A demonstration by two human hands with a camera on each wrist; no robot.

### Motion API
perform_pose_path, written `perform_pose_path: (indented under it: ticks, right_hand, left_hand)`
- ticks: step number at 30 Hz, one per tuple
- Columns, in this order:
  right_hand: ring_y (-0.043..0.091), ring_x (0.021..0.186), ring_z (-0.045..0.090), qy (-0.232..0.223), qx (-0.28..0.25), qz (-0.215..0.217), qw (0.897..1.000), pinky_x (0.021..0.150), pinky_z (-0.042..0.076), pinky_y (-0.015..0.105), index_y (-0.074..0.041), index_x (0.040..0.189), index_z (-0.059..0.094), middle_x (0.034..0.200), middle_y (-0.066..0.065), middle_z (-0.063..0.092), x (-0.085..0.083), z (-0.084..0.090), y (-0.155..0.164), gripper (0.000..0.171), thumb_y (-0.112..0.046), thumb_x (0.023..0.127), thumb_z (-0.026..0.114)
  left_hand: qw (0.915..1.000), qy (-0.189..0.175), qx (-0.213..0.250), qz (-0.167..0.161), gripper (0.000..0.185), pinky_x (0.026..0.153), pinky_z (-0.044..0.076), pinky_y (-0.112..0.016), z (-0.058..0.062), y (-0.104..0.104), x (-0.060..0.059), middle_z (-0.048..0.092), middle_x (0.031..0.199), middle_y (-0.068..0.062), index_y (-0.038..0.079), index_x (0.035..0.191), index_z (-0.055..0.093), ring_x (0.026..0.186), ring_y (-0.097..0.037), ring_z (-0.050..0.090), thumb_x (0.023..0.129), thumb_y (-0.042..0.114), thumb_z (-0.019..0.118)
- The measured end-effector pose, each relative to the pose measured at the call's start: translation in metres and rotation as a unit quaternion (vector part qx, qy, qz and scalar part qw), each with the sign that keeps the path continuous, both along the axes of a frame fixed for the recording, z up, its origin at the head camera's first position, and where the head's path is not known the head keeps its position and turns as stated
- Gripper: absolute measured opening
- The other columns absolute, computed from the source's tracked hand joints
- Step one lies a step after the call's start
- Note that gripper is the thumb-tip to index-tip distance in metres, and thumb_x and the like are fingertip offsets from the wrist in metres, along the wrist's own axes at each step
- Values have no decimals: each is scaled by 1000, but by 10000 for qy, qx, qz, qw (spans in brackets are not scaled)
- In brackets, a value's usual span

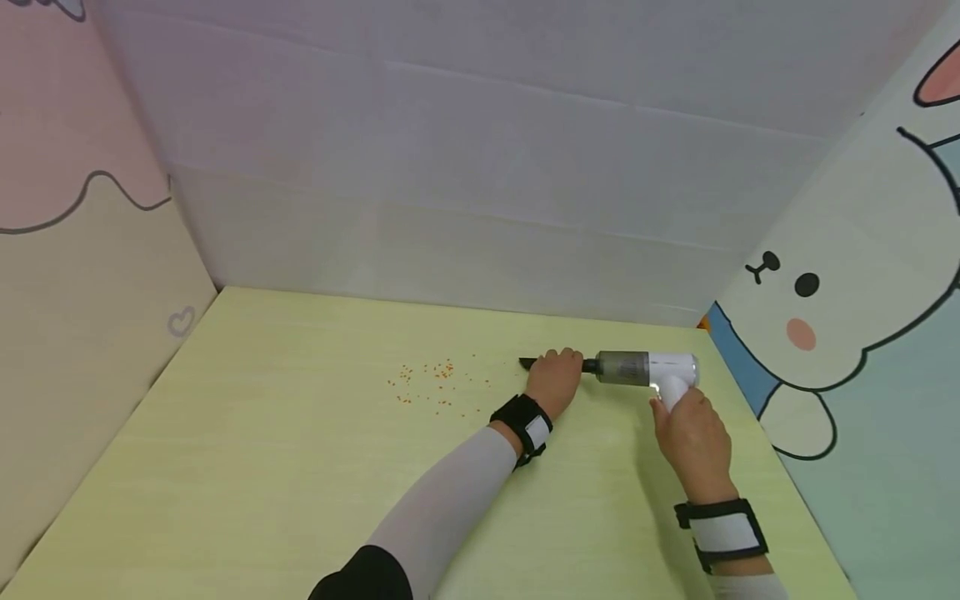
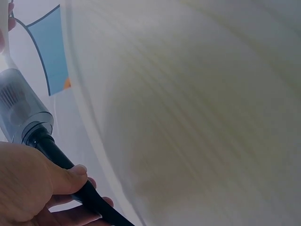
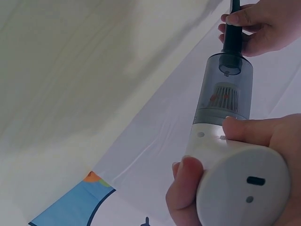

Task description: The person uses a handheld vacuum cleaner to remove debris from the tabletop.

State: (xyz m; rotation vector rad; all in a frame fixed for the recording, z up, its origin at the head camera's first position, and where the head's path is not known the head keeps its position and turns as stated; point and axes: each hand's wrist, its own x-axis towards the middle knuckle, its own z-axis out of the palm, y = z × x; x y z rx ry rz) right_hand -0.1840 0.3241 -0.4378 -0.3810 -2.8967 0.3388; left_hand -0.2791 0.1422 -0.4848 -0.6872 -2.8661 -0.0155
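Note:
A white handheld vacuum cleaner (image 1: 667, 367) with a smoky clear dust cup (image 3: 225, 89) is held level over the table's right part. My right hand (image 1: 696, 442) grips its white handle, the thumb lying near a small lit spot on the body. My left hand (image 1: 555, 382) pinches the black nozzle (image 2: 91, 197) between thumb and fingers. Inside the cup a ribbed filter shows, with a few orange bits (image 3: 225, 96) by it. Small orange crumbs (image 1: 442, 371) lie scattered on the table, left of the nozzle tip.
The pale yellow table (image 1: 262, 467) is bounded by a plain whitish wall (image 1: 465, 183) at the back. A cream and pink panel (image 1: 82, 317) stands at the left, and a panel with a cartoon animal (image 1: 862, 250) at the right.

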Motion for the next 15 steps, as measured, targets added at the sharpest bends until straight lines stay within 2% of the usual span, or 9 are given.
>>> perform_pose_path:
  ticks: [6, 15]
  right_hand:
    - [44, 70, 61, -14, -7, 49, 10000, 52, 51, 51, 22, 110, 45, 89, 36, 55, -2, 0, -2, 54, -26, 99, 66]
    - [43, 68, 61, 35, 28, 143, 9999, 50, 50, 50, 22, 108, 45, 87, 35, 55, -2, -1, -6, 53, -26, 99, 66]
  left_hand:
    - [9999, 53, -114, 53, 31, 93, 56, -29, 1, -3, 1, 66, 124, 3, 18, 134, 62, 109, -16, 66, 104, 26, 61]
    - [9999, -4, -19, 124, 31, 96, 55, -33, 0, -8, 2, 66, 126, 2, 17, 134, 63, 112, -19, 66, 104, 25, 60]
